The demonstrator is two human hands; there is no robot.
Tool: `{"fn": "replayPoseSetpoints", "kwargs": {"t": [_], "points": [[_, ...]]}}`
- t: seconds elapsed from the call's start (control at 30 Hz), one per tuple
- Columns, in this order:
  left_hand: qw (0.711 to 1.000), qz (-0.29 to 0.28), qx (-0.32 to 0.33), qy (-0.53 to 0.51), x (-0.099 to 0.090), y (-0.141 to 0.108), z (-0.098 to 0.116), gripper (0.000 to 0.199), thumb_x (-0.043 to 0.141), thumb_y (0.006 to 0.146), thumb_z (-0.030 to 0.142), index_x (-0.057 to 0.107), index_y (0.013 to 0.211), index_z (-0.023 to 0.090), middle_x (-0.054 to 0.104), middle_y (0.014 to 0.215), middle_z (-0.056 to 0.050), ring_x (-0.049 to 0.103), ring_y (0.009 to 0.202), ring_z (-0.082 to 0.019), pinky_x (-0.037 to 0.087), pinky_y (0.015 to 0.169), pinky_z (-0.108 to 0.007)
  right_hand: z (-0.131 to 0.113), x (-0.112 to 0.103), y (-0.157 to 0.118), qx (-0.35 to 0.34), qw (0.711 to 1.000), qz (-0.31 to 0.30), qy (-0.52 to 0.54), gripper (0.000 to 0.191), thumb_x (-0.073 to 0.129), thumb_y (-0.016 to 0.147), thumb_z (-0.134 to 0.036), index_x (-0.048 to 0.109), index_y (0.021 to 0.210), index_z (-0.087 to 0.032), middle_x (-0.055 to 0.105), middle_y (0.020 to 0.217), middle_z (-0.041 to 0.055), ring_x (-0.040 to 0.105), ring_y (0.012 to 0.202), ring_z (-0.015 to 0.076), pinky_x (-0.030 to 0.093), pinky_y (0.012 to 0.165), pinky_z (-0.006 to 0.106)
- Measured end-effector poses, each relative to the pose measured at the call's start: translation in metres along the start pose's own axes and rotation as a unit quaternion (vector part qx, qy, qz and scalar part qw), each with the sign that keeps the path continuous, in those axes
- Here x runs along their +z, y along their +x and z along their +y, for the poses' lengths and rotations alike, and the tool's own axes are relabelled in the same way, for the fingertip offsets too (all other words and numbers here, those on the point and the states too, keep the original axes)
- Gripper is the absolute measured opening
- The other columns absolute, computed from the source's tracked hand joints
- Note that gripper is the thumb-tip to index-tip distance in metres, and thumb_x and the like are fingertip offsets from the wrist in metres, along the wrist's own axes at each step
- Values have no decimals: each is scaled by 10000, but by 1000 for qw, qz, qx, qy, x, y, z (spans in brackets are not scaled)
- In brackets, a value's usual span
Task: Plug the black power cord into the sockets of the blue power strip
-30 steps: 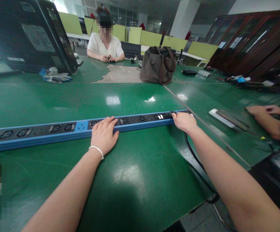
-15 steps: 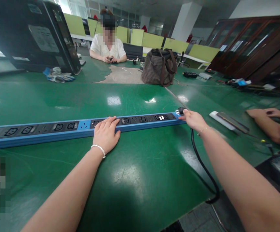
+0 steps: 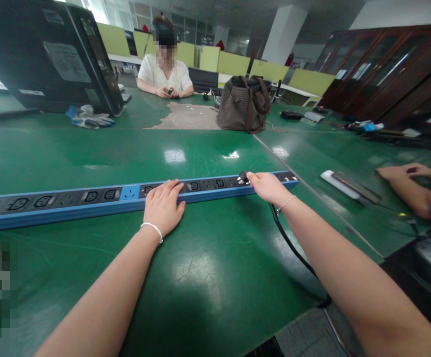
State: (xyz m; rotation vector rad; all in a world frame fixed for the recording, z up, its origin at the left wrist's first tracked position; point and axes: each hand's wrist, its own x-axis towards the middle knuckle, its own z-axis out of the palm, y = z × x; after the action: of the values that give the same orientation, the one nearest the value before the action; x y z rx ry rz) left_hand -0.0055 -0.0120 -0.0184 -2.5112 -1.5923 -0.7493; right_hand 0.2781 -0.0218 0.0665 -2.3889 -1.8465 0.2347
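Observation:
A long blue power strip (image 3: pixel 62 211) with a row of black sockets lies across the green table. My left hand (image 3: pixel 164 207) rests over its middle, fingers stretched flat across the top and thumb along the near side. A three-pin plug (image 3: pixel 242 177) is pinched in my right hand (image 3: pixel 267 187), just above the sockets toward the strip's right end. Its metal pins point left and down, apart from any socket as far as I can tell. The black cable (image 3: pixel 291 244) runs from under my right hand down to the table's near edge.
A black computer case (image 3: pixel 62 59) and work gloves (image 3: pixel 89 117) are at the back left. A brown bag (image 3: pixel 237 104) sits farther back. Across the table a person (image 3: pixel 165 74) handles a small object. Another person's arms (image 3: pixel 404 183) rest at right, near a white bar-shaped object (image 3: pixel 338 184).
My right hand has moved left along the strip with the plug, uncovering the strip's right end. The cable has swung left with it. My left hand has stayed put.

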Motion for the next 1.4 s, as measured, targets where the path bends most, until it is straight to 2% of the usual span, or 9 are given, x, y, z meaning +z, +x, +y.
{"fn": "replayPoseSetpoints", "kwargs": {"t": [0.17, 0.37, 0.6, 0.77, 0.87, 1.03, 1.4], "points": [[1000, 5, 4, 6, 0, 0, 0, 449, 460, 857, 314, 509, 1286, 192, 524, 1374, -84, 436, 1289, -256, 298, 1071, -441, -28, 10, 5, 0, 999, -17, -38, 578, 228, 963, -413, 691, 961, -67, 687, 1022, 224, 636, 1019, 271, 425, 830, 292], [1000, 2, -1, 4, -1, 0, 1, 453, 462, 856, 313, 508, 1288, 188, 518, 1382, -74, 432, 1292, -248, 296, 1075, -432, -32, 17, 8, 24, 998, -29, -49, 590, 225, 957, -423, 669, 1043, -44, 666, 1075, 241, 612, 1081, 305, 416, 916, 352], [1000, -2, -1, -8, -2, 0, 2, 451, 448, 856, 313, 508, 1289, 200, 516, 1383, -86, 426, 1296, -257, 299, 1072, -451, -36, 20, 5, 27, 997, -37, -60, 579, 234, 953, -419, 661, 1067, -46, 656, 1094, 256, 623, 1064, 304, 431, 919, 378], [1000, -4, -3, -17, 0, 0, 1, 459, 446, 853, 313, 501, 1298, 216, 508, 1390, -87, 419, 1302, -265, 293, 1071, -472, -36, 16, 10, -20, 992, -76, -100, 562, 214, 962, -369, 649, 1116, -48, 651, 1117, 251, 622, 1068, 298, 441, 916, 387], [1000, -6, -4, -17, -1, 1, 1, 464, 450, 852, 314, 496, 1304, 219, 502, 1396, -83, 416, 1303, -263, 291, 1074, -469, -36, 12, 18, -43, 986, -103, -123, 513, 271, 958, -363, 656, 1127, -68, 646, 1136, 242, 624, 1064, 304, 453, 906, 395], [1000, -8, -3, 0, -2, 0, 1, 457, 460, 857, 314, 505, 1292, 184, 513, 1387, -73, 426, 1294, -253, 296, 1076, -433, -42, 7, 27, -34, 984, -118, -125, 456, 359, 941, -364, 684, 1106, -91, 644, 1154, 228, 619, 1080, 302, 457, 912, 386], [1000, -7, -5, -13, -2, 0, 1, 455, 452, 853, 308, 499, 1296, 213, 508, 1391, -79, 416, 1303, -254, 286, 1079, -452, -49, 13, 16, -5, 989, -102, -109, 465, 350, 930, -371, 681, 1108, -98, 652, 1132, 234, 622, 1075, 314, 468, 885, 419]]}}
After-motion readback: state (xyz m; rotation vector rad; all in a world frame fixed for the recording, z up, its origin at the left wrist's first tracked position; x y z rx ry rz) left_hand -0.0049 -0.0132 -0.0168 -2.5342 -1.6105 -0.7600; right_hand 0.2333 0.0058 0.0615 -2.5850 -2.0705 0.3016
